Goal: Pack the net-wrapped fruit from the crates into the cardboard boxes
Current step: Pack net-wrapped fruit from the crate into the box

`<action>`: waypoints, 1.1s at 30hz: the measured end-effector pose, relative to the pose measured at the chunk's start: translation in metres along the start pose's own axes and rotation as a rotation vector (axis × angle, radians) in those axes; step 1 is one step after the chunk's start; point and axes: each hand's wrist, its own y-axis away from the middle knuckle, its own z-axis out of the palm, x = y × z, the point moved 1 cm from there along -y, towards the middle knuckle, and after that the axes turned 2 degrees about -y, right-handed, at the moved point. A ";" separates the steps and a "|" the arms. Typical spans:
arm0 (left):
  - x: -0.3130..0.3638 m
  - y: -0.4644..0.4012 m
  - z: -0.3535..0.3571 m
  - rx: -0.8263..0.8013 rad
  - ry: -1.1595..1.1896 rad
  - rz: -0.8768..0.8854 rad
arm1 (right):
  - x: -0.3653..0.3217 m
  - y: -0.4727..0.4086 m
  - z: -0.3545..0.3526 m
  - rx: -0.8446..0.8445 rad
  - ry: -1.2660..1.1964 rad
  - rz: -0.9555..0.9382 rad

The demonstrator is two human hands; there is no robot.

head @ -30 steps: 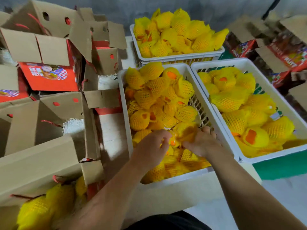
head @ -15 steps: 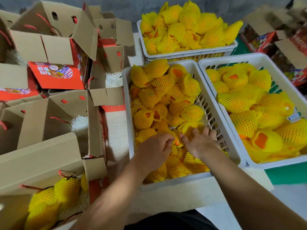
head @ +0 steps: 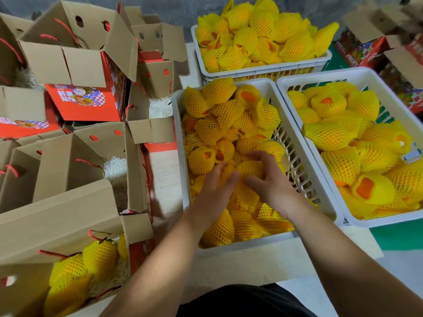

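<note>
Your two hands are reaching into the middle white crate point(head: 180, 143), meeting over one net-wrapped fruit point(head: 250, 168) near its centre. Your right hand point(head: 270, 181) is curling over the top and right side of that fruit, fingers bent round it and thumb coming in from below. Your left hand point(head: 215, 191) is lying against its left side with fingers nearly straight and close together, touching the mesh rather than closing round it.

The fruit is wearing a yellow foam net sleeve with a diamond mesh, and orange skin is peeking through the sleeve ends on several of its neighbours. It is sitting on top of the heap, which is filling the crate almost to the rim.

Two more white crates of the same fruit are standing close by: the far crate point(head: 263, 70) piled above its rim, and the right crate point(head: 295, 104) just beside the middle one.

To your left, open cardboard boxes point(head: 68, 161) with red rope handles are crowding together. The nearest box point(head: 57, 225) is already holding several wrapped fruits point(head: 98, 257) on pale shredded padding.
</note>
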 end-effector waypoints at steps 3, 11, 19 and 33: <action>0.010 0.006 -0.001 -0.172 0.609 -0.263 | -0.017 0.006 0.030 -0.045 -0.267 -0.002; 0.014 0.032 -0.034 -0.071 0.948 -0.225 | 0.016 -0.049 0.039 0.254 0.010 0.202; 0.006 0.048 -0.049 -0.083 1.072 -0.162 | 0.056 -0.064 0.075 0.008 0.318 0.525; -0.019 0.088 -0.102 0.080 1.128 -0.039 | 0.035 -0.039 0.071 0.254 0.084 0.300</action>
